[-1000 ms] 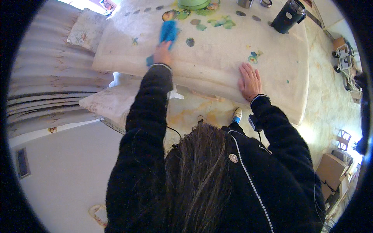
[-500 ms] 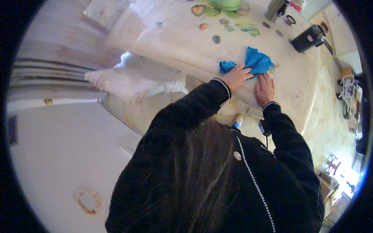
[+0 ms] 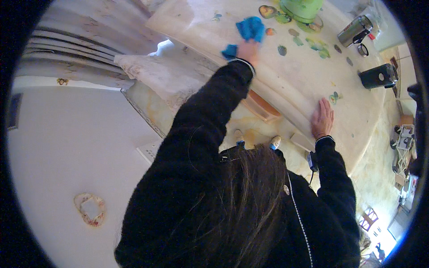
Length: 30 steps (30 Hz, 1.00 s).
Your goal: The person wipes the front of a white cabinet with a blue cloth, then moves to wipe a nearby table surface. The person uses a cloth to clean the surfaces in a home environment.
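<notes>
My left hand (image 3: 249, 52) is on a crumpled blue cloth (image 3: 251, 29) at the near left part of the table. Its fingers are partly smeared by motion, and the cloth shows beyond and to the left of them. Farther right, my right hand (image 3: 322, 119) lies flat on the table covering (image 3: 308, 76) near the edge, fingers stretched out, with nothing in it. The pale covering has printed fruit and leaf patterns.
A green container (image 3: 303, 10) stands at the far side. On the right are a steel thermos (image 3: 354, 31), a round lid (image 3: 363, 50) and a dark bottle (image 3: 379, 77). Folded curtains (image 3: 85, 49) hang at the left. Below the table edge is an orange-brown basin (image 3: 261, 106).
My left hand has swept the blue cloth leftward and away along the table. My right hand has come off the cloth and rests flat on the table. The view has shifted somewhat.
</notes>
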Each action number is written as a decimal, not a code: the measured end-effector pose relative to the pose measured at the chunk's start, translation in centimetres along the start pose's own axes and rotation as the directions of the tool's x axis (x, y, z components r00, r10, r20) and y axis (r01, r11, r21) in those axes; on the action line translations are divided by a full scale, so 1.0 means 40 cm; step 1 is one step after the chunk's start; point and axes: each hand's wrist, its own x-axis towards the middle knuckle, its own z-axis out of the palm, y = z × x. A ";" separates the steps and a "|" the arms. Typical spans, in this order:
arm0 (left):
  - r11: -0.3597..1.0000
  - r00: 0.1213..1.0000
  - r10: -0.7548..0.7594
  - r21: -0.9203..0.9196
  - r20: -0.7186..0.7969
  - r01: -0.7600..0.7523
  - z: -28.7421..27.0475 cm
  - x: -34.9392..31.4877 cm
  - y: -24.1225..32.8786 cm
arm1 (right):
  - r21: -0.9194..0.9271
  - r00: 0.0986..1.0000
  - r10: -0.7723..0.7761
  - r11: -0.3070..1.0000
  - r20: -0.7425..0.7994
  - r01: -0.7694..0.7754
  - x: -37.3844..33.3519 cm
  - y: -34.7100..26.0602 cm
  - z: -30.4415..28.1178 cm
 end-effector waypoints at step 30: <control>0.760 0.759 0.641 -0.230 0.113 -0.608 0.009 -0.072 0.277 | 0.316 0.970 -0.200 0.919 -0.141 0.236 0.385 -0.060 0.033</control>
